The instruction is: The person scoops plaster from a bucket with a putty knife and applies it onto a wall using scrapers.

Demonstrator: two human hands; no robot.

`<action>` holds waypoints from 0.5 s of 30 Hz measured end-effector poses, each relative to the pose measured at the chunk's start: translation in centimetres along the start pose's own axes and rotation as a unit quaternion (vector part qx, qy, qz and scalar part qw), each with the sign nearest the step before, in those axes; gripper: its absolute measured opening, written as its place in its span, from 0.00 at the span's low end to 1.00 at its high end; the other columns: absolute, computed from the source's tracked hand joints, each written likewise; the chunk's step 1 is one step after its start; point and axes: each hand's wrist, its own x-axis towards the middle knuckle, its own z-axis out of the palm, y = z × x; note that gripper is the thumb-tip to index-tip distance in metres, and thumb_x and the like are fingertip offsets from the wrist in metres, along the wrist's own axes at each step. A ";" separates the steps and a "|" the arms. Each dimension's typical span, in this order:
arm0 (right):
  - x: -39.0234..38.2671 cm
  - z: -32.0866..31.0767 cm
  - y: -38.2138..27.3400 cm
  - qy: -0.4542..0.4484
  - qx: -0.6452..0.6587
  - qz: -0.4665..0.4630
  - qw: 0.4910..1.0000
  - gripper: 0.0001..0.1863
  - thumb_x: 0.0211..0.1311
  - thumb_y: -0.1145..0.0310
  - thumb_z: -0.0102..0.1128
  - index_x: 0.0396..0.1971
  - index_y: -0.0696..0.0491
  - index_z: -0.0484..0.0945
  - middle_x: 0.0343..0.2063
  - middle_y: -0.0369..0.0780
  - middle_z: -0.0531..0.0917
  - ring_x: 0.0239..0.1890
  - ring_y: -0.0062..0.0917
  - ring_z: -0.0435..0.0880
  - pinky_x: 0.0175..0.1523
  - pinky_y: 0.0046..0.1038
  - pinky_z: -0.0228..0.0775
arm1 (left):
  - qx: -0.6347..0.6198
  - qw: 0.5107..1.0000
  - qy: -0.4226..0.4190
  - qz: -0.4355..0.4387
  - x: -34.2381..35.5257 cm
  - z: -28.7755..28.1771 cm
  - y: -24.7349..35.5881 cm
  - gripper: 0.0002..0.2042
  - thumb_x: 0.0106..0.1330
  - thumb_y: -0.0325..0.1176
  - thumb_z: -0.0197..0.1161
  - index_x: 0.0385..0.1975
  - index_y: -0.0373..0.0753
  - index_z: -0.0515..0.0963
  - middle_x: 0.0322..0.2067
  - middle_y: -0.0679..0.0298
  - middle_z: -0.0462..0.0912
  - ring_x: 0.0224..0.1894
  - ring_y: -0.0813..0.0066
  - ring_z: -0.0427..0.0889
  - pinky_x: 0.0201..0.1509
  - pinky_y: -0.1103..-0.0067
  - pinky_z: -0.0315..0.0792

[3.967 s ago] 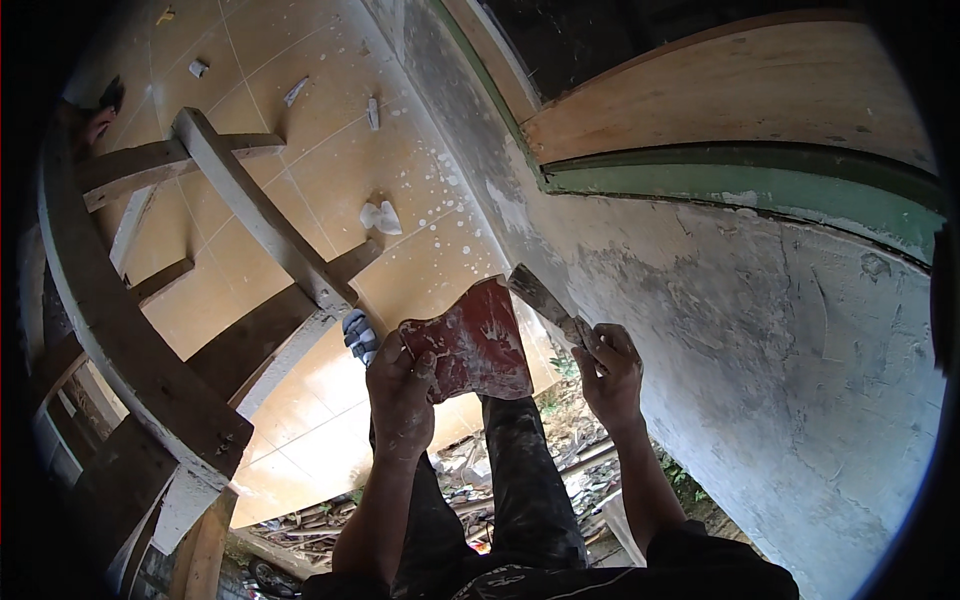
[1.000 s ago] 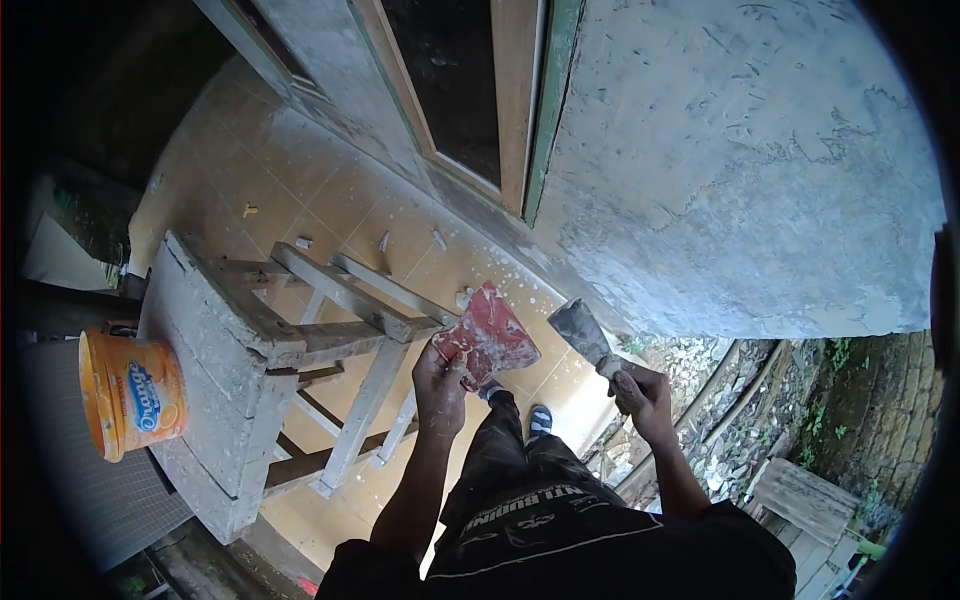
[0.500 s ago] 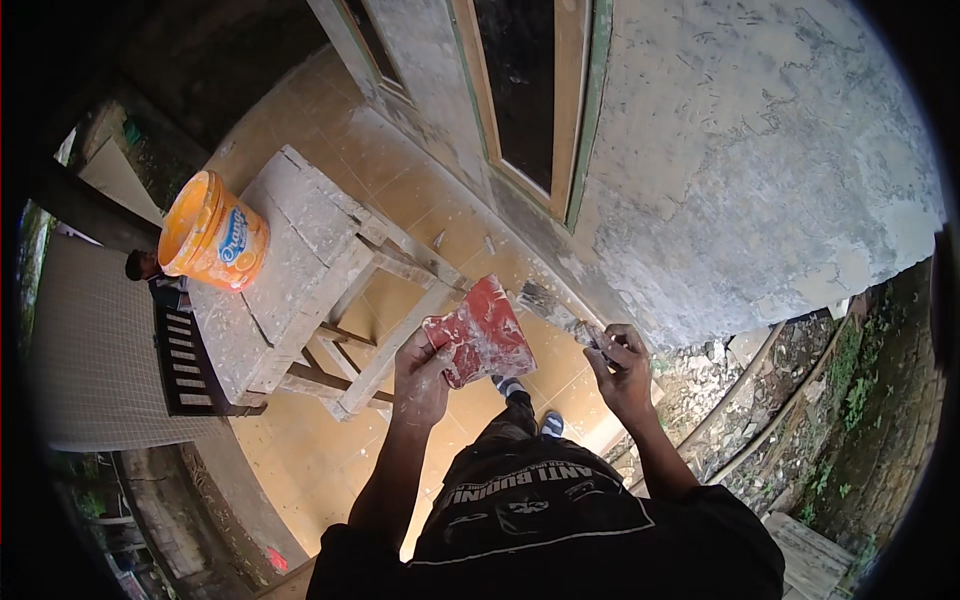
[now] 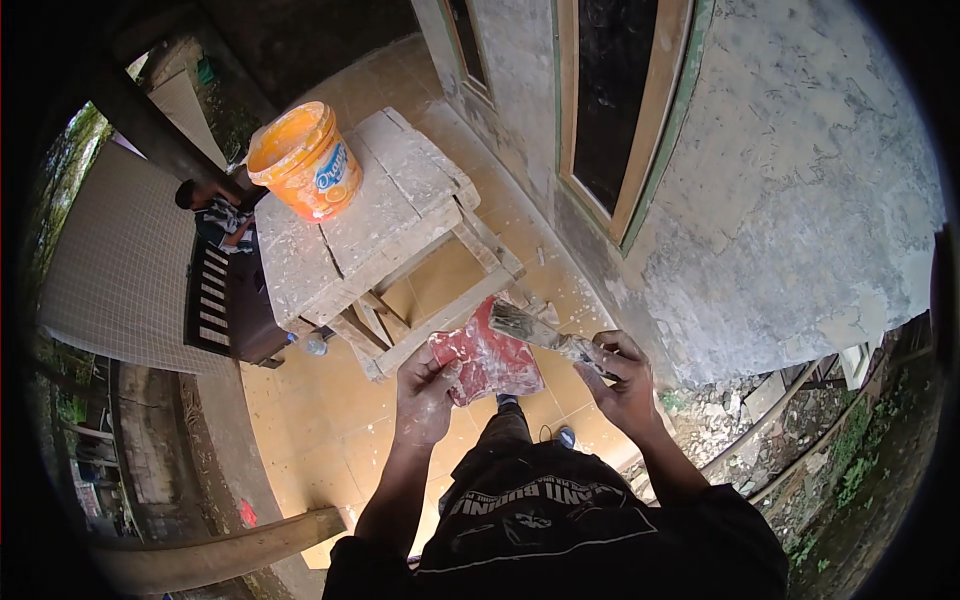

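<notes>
My left hand [image 4: 424, 400] is closed on the narrow end of a red plastic putty spreader [image 4: 480, 365], whose face is smeared with whitish paste. In my right hand [image 4: 624, 385] is a putty knife [image 4: 540, 333] with a dirty grey blade, gripped by its handle. The blade's end overlaps the spreader's upper part; whether they touch I cannot tell. Both tools are in front of my body, above the tiled floor.
An orange bucket [image 4: 315, 175] stands on a paste-spattered wooden table [image 4: 390, 210] ahead left. A person [image 4: 222, 215] sits beyond it by a dark bench [image 4: 215, 300]. To the right rises a patchy plastered wall [image 4: 790, 180] with a wood-framed window [image 4: 625, 110]; rubble [image 4: 730, 410] lies below.
My right hand's putty knife has gone from beside the spreader to over its face. The whole view has turned, so the table and bucket appear farther right, and more of the seated person shows.
</notes>
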 end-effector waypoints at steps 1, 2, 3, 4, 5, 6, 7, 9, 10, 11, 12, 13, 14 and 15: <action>-0.2 0.3 0.3 -0.003 -0.002 -0.005 1.000 0.14 0.48 0.75 0.67 0.38 0.58 0.81 0.33 0.40 0.77 0.24 0.26 0.76 0.26 0.24 0.67 | -0.004 1.000 0.001 0.005 0.0 -0.2 0.9 0.13 0.61 0.16 0.51 0.46 0.30 0.73 0.39 0.60 0.81 0.36 0.79 0.80 0.39 0.83 0.73; -0.2 0.6 0.4 -0.003 -0.039 0.022 0.999 0.13 0.47 0.78 0.67 0.35 0.60 0.79 0.33 0.40 0.76 0.27 0.25 0.76 0.29 0.23 0.67 | 0.007 1.000 0.006 0.013 0.2 -0.8 1.9 0.13 0.61 0.16 0.51 0.46 0.31 0.73 0.39 0.60 0.81 0.37 0.79 0.80 0.40 0.83 0.73; 0.0 1.1 0.7 -0.005 -0.073 0.046 0.996 0.12 0.46 0.81 0.67 0.33 0.62 0.77 0.33 0.41 0.74 0.30 0.24 0.75 0.33 0.22 0.67 | 0.018 0.999 0.015 0.024 0.5 -1.8 2.6 0.13 0.61 0.16 0.51 0.46 0.31 0.72 0.39 0.60 0.81 0.38 0.78 0.80 0.40 0.83 0.73; 0.6 1.4 0.7 0.003 -0.086 0.047 0.995 0.07 0.53 0.77 0.64 0.31 0.62 0.77 0.29 0.38 0.76 0.24 0.20 0.74 0.28 0.20 0.65 | 0.022 0.998 0.023 0.049 0.7 -3.3 3.2 0.13 0.61 0.16 0.51 0.46 0.30 0.72 0.39 0.60 0.81 0.40 0.78 0.80 0.42 0.82 0.73; 1.5 1.7 0.6 0.000 -0.086 0.036 0.996 0.07 0.53 0.77 0.64 0.31 0.62 0.77 0.29 0.38 0.76 0.24 0.20 0.74 0.28 0.20 0.65 | 0.019 0.998 0.027 0.059 1.0 -4.1 4.1 0.13 0.61 0.16 0.51 0.46 0.30 0.72 0.39 0.60 0.81 0.40 0.78 0.80 0.42 0.82 0.73; 2.2 2.1 0.4 0.015 0.058 0.144 0.988 0.06 0.56 0.75 0.61 0.30 0.62 0.78 0.26 0.37 0.76 0.20 0.18 0.71 0.25 0.20 0.62 | 0.023 0.992 0.060 0.112 1.2 -4.6 5.4 0.13 0.61 0.17 0.51 0.46 0.30 0.71 0.39 0.60 0.81 0.40 0.78 0.80 0.43 0.81 0.74; 3.3 2.4 0.1 0.028 0.200 0.246 0.948 0.07 0.60 0.72 0.58 0.30 0.62 0.78 0.23 0.35 0.77 0.17 0.15 0.69 0.21 0.19 0.59 | 0.027 0.981 0.093 0.165 1.4 -5.4 6.7 0.13 0.61 0.17 0.51 0.46 0.29 0.71 0.39 0.60 0.81 0.39 0.77 0.80 0.43 0.80 0.74; 7.1 2.4 -1.7 -0.002 0.228 0.274 0.934 0.12 0.64 0.73 0.53 0.45 0.61 0.76 0.20 0.33 0.77 0.17 0.11 0.68 0.22 0.17 0.58 | 0.005 0.967 0.133 0.216 2.1 -7.7 8.9 0.12 0.62 0.17 0.51 0.46 0.29 0.71 0.39 0.60 0.80 0.40 0.77 0.79 0.43 0.79 0.74; 9.4 2.6 -2.9 -0.022 0.260 0.265 0.928 0.12 0.63 0.75 0.54 0.46 0.62 0.75 0.23 0.34 0.78 0.20 0.13 0.69 0.24 0.17 0.60 | -0.015 0.951 0.172 0.257 2.5 -9.3 9.8 0.12 0.62 0.18 0.51 0.46 0.29 0.71 0.40 0.60 0.79 0.40 0.76 0.79 0.44 0.78 0.75; 11.6 2.6 -4.1 -0.040 0.291 0.257 0.921 0.13 0.62 0.76 0.55 0.46 0.62 0.75 0.26 0.36 0.79 0.22 0.14 0.71 0.27 0.17 0.63 | -0.017 0.947 0.177 0.266 2.9 -11.2 10.6 0.12 0.62 0.18 0.51 0.46 0.29 0.71 0.40 0.60 0.79 0.40 0.76 0.79 0.44 0.78 0.75; 14.0 3.2 -4.9 -0.049 0.257 0.202 0.944 0.14 0.60 0.78 0.56 0.46 0.63 0.74 0.29 0.37 0.78 0.26 0.15 0.72 0.31 0.18 0.65 | -0.013 0.933 0.201 0.299 3.1 -13.3 11.4 0.13 0.63 0.19 0.51 0.47 0.30 0.71 0.42 0.59 0.78 0.42 0.75 0.79 0.46 0.77 0.75; 16.7 3.8 -5.6 -0.053 0.218 0.146 0.963 0.15 0.59 0.79 0.57 0.47 0.63 0.74 0.33 0.38 0.78 0.30 0.17 0.73 0.35 0.19 0.67 | -0.013 0.918 0.221 0.329 3.9 -15.0 12.0 0.13 0.63 0.20 0.50 0.48 0.30 0.70 0.44 0.59 0.77 0.45 0.73 0.78 0.48 0.77 0.74; 19.6 4.3 -6.8 -0.057 0.202 0.110 0.971 0.18 0.55 0.82 0.60 0.47 0.63 0.73 0.36 0.39 0.75 0.35 0.19 0.72 0.42 0.19 0.65 | -0.003 0.909 0.232 0.346 4.4 -16.0 13.0 0.12 0.64 0.21 0.51 0.47 0.30 0.71 0.45 0.58 0.77 0.44 0.73 0.78 0.48 0.77 0.74; 22.7 5.1 -8.2 -0.072 0.151 0.049 0.985 0.18 0.52 0.81 0.62 0.46 0.63 0.74 0.34 0.38 0.75 0.34 0.18 0.72 0.41 0.18 0.64 | -0.003 0.905 0.240 0.351 4.6 -17.2 14.0 0.12 0.64 0.21 0.51 0.47 0.30 0.71 0.45 0.58 0.77 0.44 0.73 0.78 0.48 0.77 0.74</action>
